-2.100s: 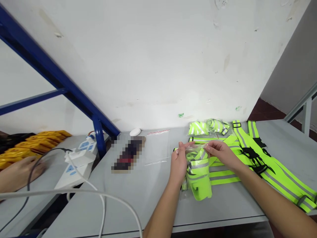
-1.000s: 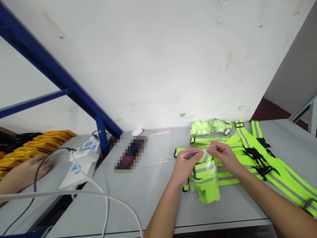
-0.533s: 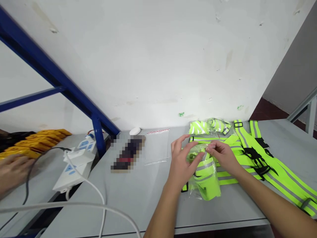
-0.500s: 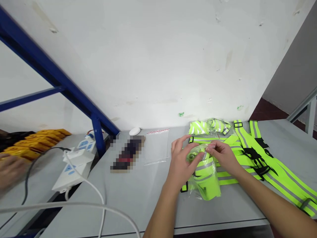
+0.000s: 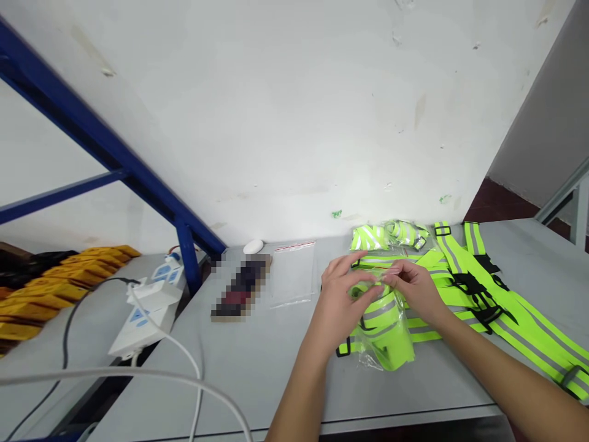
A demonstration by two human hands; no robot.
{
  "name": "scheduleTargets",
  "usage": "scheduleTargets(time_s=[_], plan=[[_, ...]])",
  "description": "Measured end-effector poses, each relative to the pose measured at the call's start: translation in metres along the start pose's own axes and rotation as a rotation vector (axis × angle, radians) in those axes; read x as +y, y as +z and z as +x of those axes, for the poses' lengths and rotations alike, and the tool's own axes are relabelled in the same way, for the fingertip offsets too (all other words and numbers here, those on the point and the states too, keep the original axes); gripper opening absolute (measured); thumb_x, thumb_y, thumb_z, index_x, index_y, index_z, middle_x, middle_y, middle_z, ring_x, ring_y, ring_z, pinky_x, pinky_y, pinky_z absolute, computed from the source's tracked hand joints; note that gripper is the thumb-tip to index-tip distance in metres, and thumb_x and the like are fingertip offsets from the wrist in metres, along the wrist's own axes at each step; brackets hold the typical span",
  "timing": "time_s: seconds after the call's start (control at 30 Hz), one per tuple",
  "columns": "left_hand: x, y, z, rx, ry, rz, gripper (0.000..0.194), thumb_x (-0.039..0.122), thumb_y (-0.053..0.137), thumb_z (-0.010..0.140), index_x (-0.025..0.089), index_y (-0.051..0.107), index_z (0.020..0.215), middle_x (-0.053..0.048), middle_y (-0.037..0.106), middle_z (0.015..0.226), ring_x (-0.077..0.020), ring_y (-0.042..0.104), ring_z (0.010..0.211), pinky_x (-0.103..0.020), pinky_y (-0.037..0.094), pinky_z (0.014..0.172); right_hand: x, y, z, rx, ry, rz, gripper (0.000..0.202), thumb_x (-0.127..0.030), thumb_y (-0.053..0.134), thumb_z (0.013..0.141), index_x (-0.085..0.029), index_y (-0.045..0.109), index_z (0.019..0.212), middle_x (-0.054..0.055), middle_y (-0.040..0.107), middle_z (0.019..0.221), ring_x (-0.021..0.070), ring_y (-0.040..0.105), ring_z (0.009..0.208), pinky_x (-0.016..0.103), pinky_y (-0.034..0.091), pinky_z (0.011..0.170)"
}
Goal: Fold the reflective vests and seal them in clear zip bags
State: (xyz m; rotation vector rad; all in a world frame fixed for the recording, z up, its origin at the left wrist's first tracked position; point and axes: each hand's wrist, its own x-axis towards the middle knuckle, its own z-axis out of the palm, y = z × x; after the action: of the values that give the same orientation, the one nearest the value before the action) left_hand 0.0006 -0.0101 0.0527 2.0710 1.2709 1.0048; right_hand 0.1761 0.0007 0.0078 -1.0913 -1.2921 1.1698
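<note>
A clear zip bag (image 5: 370, 359) holds a rolled neon-yellow reflective strap (image 5: 385, 325) with grey stripes. Both hands pinch the bag's top edge: my left hand (image 5: 338, 301) on the left, with thumb and index finger closed on it, and my right hand (image 5: 416, 288) on the right, its fingertips closed on the same edge. The two sets of fingertips nearly meet. Beneath and right of them lie loose reflective straps (image 5: 515, 313) with black buckles (image 5: 473, 291). Behind, against the wall, rest bagged rolled straps (image 5: 391, 234).
A flat clear zip bag (image 5: 292, 273) lies left of my hands. Farther left are a blurred-out item (image 5: 242, 288), a white oval object (image 5: 253, 247), power strips (image 5: 145, 325) with cables and a blue metal frame (image 5: 184, 245). Yellow packets (image 5: 55, 285) are stacked on the neighbouring table.
My fingertips have shifted slightly along the bag's top edge, and the bag's lower end has swung a little right. Another person's hand at the far left has left the view.
</note>
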Motion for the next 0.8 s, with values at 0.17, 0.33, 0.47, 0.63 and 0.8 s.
scheduleTargets(time_s=[0.17,0.33,0.47,0.63,0.8], plan=[[-0.002,-0.004,0.001,-0.174,-0.058,-0.092,0.019,0.038,0.059,0.085,0.032,0.075,0.078,-0.002,0.060,0.128,-0.0291,0.043,0.126,-0.051,0.035,0.104,0.000,0.004,-0.003,0.010,0.024,-0.009,0.030,-0.044,0.070,0.074,-0.021,0.053,0.065,-0.003,0.051,0.063,0.0139,0.044,0.061,0.028,0.038,0.058],[0.006,-0.002,0.006,-0.220,-0.069,-0.082,0.025,0.034,0.056,0.085,0.032,0.074,0.068,0.000,0.065,0.120,-0.0312,0.045,0.124,-0.058,0.019,0.109,0.005,0.006,-0.002,0.018,0.028,-0.025,0.030,-0.045,0.069,0.074,-0.021,0.053,0.065,-0.004,0.048,0.061,0.0134,0.042,0.060,0.027,0.036,0.056],[0.012,0.004,0.010,-0.152,-0.113,-0.118,0.032,0.035,0.052,0.085,0.026,0.065,0.057,-0.003,0.072,0.096,-0.0298,0.056,0.110,-0.052,0.027,0.105,0.008,0.005,0.001,0.006,0.040,0.013,0.032,-0.048,0.067,0.076,-0.021,0.053,0.067,-0.002,0.051,0.065,0.0144,0.045,0.062,0.027,0.039,0.059],[0.002,0.000,0.017,-0.216,-0.333,-0.053,0.028,0.044,0.053,0.081,0.022,0.061,0.065,0.002,0.054,0.055,-0.0150,0.047,0.048,-0.027,0.036,0.050,0.006,0.003,0.004,0.003,0.034,-0.016,0.032,-0.050,0.066,0.077,-0.020,0.057,0.069,-0.001,0.050,0.064,0.0138,0.042,0.062,0.027,0.037,0.057],[-0.009,-0.007,0.023,-0.280,-0.273,-0.132,0.027,0.043,0.056,0.079,0.020,0.066,0.068,-0.001,0.063,0.066,-0.0158,0.054,0.057,-0.025,0.037,0.051,0.005,0.001,0.003,-0.063,0.026,-0.045,0.034,-0.051,0.065,0.079,-0.021,0.053,0.067,-0.003,0.043,0.061,0.0124,0.036,0.058,0.026,0.032,0.053]])
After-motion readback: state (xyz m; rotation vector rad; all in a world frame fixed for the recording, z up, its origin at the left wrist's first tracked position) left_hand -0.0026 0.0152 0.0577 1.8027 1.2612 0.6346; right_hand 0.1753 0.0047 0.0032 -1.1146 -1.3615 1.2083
